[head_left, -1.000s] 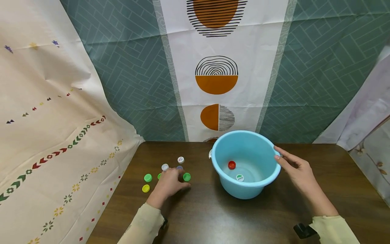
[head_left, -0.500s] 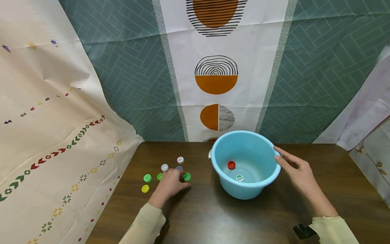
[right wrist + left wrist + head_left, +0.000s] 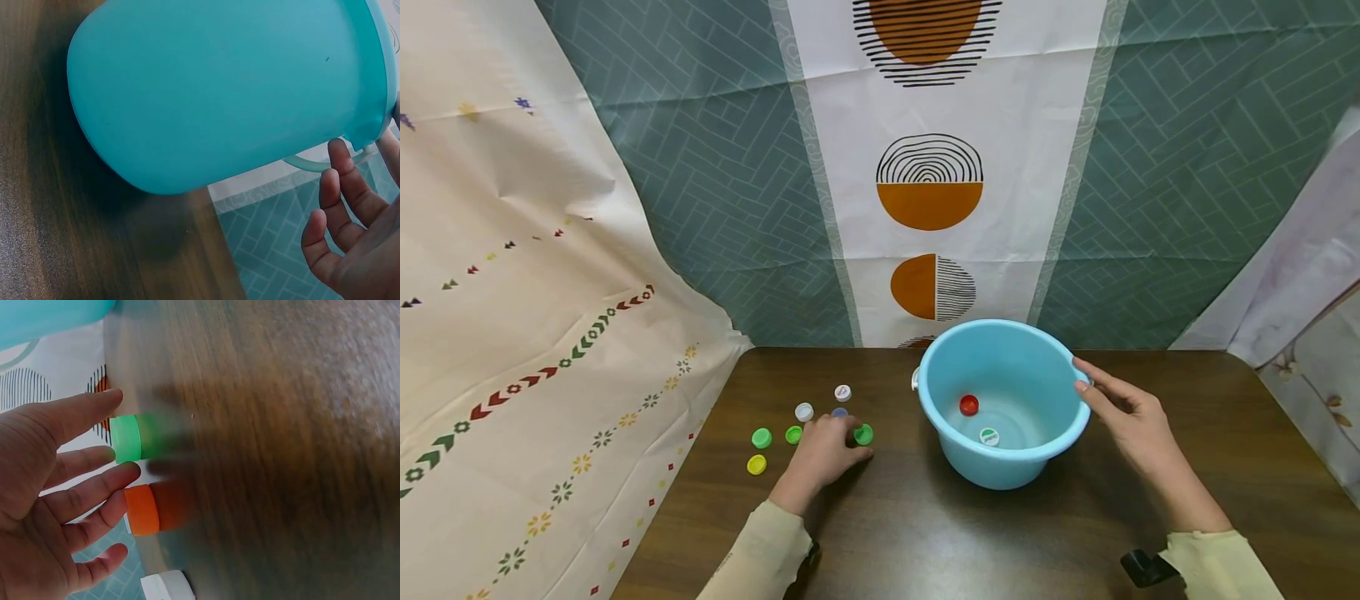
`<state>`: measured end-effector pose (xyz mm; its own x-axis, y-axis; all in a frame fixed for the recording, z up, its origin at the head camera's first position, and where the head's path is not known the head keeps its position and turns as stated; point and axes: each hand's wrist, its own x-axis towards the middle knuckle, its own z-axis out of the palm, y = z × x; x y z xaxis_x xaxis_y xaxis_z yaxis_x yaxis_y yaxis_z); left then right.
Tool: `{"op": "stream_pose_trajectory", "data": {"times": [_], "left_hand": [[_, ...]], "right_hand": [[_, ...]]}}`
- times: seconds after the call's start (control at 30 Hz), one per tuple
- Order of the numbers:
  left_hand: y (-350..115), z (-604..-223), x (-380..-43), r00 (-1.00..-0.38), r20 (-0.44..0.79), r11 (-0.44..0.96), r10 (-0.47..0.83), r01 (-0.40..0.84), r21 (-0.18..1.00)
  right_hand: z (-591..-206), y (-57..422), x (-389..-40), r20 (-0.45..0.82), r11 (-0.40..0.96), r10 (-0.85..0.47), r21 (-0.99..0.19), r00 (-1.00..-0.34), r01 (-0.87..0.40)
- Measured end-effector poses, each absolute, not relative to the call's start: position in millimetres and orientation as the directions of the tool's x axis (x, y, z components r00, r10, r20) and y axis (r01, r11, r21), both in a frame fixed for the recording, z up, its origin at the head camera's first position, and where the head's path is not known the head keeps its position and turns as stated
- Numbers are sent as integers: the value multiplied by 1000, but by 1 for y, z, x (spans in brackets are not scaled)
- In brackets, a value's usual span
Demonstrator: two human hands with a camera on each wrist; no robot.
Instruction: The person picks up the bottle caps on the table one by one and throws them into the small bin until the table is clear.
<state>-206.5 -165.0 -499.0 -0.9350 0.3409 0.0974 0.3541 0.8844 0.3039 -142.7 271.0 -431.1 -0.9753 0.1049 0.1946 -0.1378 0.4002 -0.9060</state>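
My left hand (image 3: 824,457) reaches low over the table among bottle caps, its fingers relaxed. In the left wrist view, the fingertips are right at a green cap (image 3: 127,439), the thumb stands apart above it, and an orange cap (image 3: 143,510) sits by the lower fingers. The same green cap (image 3: 864,434) shows beside the fingers in the head view. My right hand (image 3: 1138,425) pinches the rim of a light blue bucket (image 3: 992,471) at its right side. Inside the bucket lie a red cap (image 3: 969,405) and a white cap with green print (image 3: 989,437).
Left of my left hand lie green (image 3: 762,438) and yellow (image 3: 756,464) caps, plus a smaller green cap (image 3: 793,435). Behind it are white (image 3: 804,412), blue (image 3: 839,412) and printed white (image 3: 843,392) caps. Patterned cloth (image 3: 760,183) hangs behind the wooden table (image 3: 910,533).
The left hand has shifted slightly right, and the green cap beside its fingers has edged right with it. My right hand keeps its pinch on the bucket rim. The head view has drifted slightly.
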Motion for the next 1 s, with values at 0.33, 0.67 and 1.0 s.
{"op": "stream_pose_trajectory", "data": {"times": [0.33, 0.67, 1.0], "left_hand": [[-160, -501, -205, -943, 117, 896, 312, 333, 293], [-160, -506, -206, -943, 153, 900, 297, 330, 284], [-156, -509, -207, -930, 175, 901, 323, 359, 245]], "right_hand": [[-430, 270, -142, 198, 401, 102, -905, -975, -142], [-430, 271, -141, 192, 411, 104, -902, -976, -134], [-429, 270, -141, 196, 413, 102, -900, -975, -137]]}}
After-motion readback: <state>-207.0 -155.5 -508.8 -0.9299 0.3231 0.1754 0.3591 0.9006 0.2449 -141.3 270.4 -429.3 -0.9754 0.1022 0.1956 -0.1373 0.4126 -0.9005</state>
